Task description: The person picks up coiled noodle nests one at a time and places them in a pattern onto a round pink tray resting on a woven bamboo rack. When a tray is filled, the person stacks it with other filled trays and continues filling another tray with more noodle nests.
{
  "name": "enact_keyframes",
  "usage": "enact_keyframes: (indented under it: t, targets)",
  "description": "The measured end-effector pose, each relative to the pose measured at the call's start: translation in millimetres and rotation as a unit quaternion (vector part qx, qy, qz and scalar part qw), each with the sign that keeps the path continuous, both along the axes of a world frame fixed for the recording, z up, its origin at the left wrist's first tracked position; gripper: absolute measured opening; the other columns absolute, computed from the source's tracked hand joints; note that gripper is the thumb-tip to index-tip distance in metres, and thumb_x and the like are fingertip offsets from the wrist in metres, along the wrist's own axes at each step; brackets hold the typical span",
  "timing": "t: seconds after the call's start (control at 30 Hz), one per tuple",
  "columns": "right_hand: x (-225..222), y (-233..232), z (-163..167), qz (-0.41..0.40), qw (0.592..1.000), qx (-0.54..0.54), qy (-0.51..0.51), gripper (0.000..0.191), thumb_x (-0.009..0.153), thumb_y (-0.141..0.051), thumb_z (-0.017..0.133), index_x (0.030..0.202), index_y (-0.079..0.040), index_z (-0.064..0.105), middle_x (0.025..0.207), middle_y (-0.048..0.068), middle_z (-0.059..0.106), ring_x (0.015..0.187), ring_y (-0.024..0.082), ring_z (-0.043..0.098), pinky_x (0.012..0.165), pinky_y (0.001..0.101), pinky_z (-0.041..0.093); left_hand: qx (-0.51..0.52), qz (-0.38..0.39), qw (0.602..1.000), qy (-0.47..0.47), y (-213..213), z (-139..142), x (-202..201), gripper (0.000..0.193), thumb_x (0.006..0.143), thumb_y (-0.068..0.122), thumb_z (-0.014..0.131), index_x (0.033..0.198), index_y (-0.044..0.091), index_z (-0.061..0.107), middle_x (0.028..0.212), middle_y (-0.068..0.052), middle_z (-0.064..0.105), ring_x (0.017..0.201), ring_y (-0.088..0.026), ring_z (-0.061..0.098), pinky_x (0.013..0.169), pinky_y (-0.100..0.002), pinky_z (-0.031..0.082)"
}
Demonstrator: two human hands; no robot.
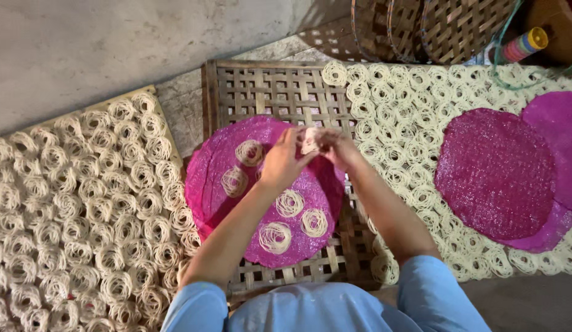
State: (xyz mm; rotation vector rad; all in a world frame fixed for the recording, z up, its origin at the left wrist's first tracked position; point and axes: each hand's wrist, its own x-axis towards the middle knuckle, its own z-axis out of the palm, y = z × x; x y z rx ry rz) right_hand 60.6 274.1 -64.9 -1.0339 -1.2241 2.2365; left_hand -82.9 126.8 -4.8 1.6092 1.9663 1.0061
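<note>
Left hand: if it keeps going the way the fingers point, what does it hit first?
Left hand points up-right at the noodle coil pinched between both hands, so it likely meets that first, then the right hand. Depth is unclear.

free: bare lattice tray (267, 92) top-left | blocked: noodle coils (289, 203) on pink sheet (218, 160)

Bare grey concrete floor (83, 43) at top left. Woven bamboo baskets (433, 24) right of it, stacked, partly shadowed. Light soft, even.
</note>
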Motion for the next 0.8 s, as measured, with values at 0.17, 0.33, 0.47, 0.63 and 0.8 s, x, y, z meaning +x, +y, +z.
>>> enact_keyframes:
  t: [0.17,0.33,0.47,0.63,0.8]
  targets:
    - [7.0,86.5,-7.9,-0.120,0.951,0.195,-0.205,0.016,0.098,-0.014,0.064,0.107,-0.008,0.076,0.099,0.011,0.077,0.077,0.017,0.068,0.069,0.0306,0.053,-0.127,0.097,0.979,0.124,-20.7,-11.0,-40.8,0.049,0.097,0.029,0.067,0.139,0.007,0.053,0.130,-0.017,0.059,0.114,-0.029,0.061,0.088,-0.043,0.058]
    - [-14.9,134.0,-12.5,-0.177,0.965,0.175,-0.078,0.016,0.093,-0.008,0.072,0.108,-0.005,0.074,0.096,0.007,0.075,0.078,0.017,0.067,0.065,0.0319,0.054,-0.171,0.170,0.937,0.253,-47.6,-30.3,-73.6,0.049,0.089,0.025,0.069,0.133,0.007,0.058,0.134,-0.014,0.056,0.124,-0.033,0.053,0.100,-0.049,0.047]
    - [-25.7,133.3,-17.3,-0.134,0.796,0.534,-0.252,0.027,0.082,-0.007,0.074,0.110,-0.002,0.073,0.089,0.014,0.076,0.078,0.028,0.073,0.071,0.0386,0.056,-0.162,0.167,0.935,0.267,-60.7,-46.3,-77.0,0.039,0.088,0.025,0.069,0.123,0.009,0.063,0.131,-0.013,0.057,0.123,-0.034,0.053,0.099,-0.051,0.046]
    - [-30.5,116.7,-11.8,-0.070,0.674,0.631,-0.378,0.034,0.084,-0.005,0.074,0.117,-0.002,0.068,0.108,0.024,0.070,0.093,0.042,0.071,0.080,0.0476,0.058,-0.162,0.174,0.949,0.208,-60.5,-61.5,-85.8,0.025,0.092,0.020,0.067,0.114,0.009,0.064,0.129,-0.014,0.059,0.120,-0.034,0.056,0.098,-0.049,0.049]
    - [-26.9,90.1,-2.8,-0.110,0.534,0.760,-0.354,0.050,0.077,-0.012,0.079,0.124,-0.004,0.063,0.117,0.026,0.065,0.097,0.047,0.068,0.074,0.0481,0.059,-0.119,0.151,0.969,0.158,-44.9,-66.5,-98.8,0.031,0.086,0.018,0.069,0.110,0.002,0.057,0.108,-0.019,0.066,0.103,-0.037,0.064,0.091,-0.050,0.054]
